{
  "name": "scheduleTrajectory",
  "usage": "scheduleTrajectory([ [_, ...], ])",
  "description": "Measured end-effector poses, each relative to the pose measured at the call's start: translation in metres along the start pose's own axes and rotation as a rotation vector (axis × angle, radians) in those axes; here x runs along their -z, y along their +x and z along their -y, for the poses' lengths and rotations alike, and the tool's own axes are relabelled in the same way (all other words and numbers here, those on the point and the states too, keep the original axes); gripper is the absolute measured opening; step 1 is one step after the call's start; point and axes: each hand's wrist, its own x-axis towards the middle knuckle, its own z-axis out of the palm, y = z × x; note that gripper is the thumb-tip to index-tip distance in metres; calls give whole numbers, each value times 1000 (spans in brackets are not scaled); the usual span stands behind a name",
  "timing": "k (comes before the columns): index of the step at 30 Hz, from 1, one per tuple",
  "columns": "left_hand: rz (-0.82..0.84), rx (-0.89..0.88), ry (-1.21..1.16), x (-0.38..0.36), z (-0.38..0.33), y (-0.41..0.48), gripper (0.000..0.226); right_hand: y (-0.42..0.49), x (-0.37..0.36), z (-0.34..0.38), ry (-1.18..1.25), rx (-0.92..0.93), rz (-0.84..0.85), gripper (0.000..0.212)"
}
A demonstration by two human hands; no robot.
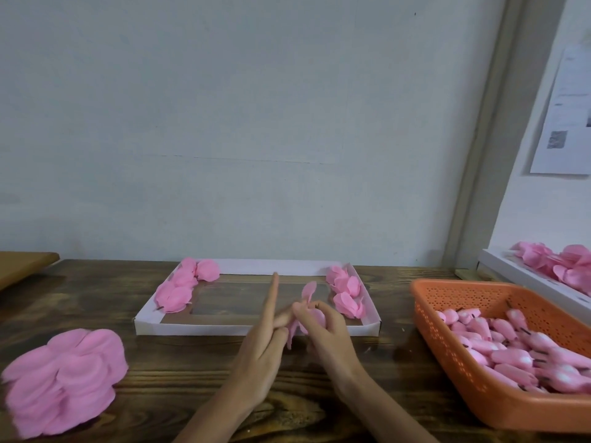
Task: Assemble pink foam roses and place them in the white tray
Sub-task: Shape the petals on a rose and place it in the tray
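Observation:
Both hands meet over the table's middle, just in front of the white tray. A pink foam rose in the making sits between them, one petal sticking up. My right hand curls around its lower part. My left hand touches it with thumb and lower fingers, the index finger pointing straight up. Finished roses lie in the tray, one cluster at its left end and one at its right end.
A pile of loose pink petals lies at the near left. An orange perforated basket at the right holds several pink buds on dark stems. A second white tray with pink roses stands far right. The wall is close behind.

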Motion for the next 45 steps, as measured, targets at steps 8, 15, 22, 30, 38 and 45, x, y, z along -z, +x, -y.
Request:
scheduleTrajectory([
  [8,23,-108,109,5,-3,-1,75,-3,-5,3,92,-85,-2,36],
  [15,-136,-109,3,3,0,0,70,1,2,4,115,-166,-76,22],
  [22,-121,388,-630,24,-2,14,59,2,4,4,142,-179,-1,62],
  [30,111,411,-675,31,14,10,47,1,2,0,71,-149,105,38],
  [38,-103,429,-687,33,22,15,48,1,0,-1,-167,30,41,28],
  [45,-315,415,-637,37,32,16,54,8,10,-7,-299,-21,-81,25],
])
